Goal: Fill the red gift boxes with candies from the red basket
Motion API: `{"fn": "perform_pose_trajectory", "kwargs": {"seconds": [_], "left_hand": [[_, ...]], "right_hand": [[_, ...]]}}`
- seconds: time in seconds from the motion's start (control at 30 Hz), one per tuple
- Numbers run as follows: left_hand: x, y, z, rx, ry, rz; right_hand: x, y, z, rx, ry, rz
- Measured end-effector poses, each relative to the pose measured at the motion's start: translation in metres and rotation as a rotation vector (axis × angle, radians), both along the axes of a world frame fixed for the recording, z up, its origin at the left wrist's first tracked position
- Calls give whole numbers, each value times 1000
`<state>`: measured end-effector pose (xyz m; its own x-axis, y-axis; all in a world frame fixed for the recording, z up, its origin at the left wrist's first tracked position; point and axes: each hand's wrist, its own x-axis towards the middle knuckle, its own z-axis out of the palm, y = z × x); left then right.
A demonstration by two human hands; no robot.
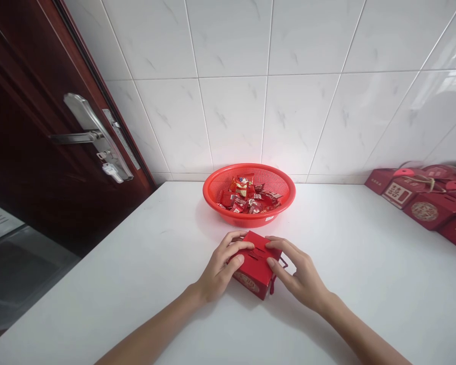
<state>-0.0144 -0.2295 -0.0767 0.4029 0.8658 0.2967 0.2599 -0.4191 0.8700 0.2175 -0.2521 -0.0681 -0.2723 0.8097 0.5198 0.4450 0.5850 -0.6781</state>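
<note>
A small red candy box [254,269] stands on the white table, with slots in its top and a pale round print on its front side. My left hand [219,267] grips it from the left, thumb and fingertips on the top flaps. From the right, my right hand [299,274] holds it with thumb and fingers along the top edge. A dark red cord [272,285] hangs out beside the box, partly hidden by my right hand. Just behind is a red plastic basket [212,202] containing several wrapped candies [247,195].
Several red boxes [427,210] with gold and white prints and cords stand at the right against the tiled wall [231,116]. On the left is a dark red door [26,126] with a metal handle [78,137] and keys. The white table [137,284] ends near that door.
</note>
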Motion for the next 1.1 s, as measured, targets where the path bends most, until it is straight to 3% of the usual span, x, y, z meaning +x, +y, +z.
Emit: {"fn": "perform_pose_trajectory", "kwargs": {"seconds": [0.37,0.63,0.83,1.1], "left_hand": [[2,-4,11,-44,-64,6],[1,4,12,-287,-171,226],[0,8,16,-432,-184,52],[0,12,19,-505,-142,101]], "right_hand": [[1,-1,-1,-25,20,-29],[18,11,12,-148,52,-274],[31,17,26,-509,-6,-34],[35,18,30,-763,211,208]]}}
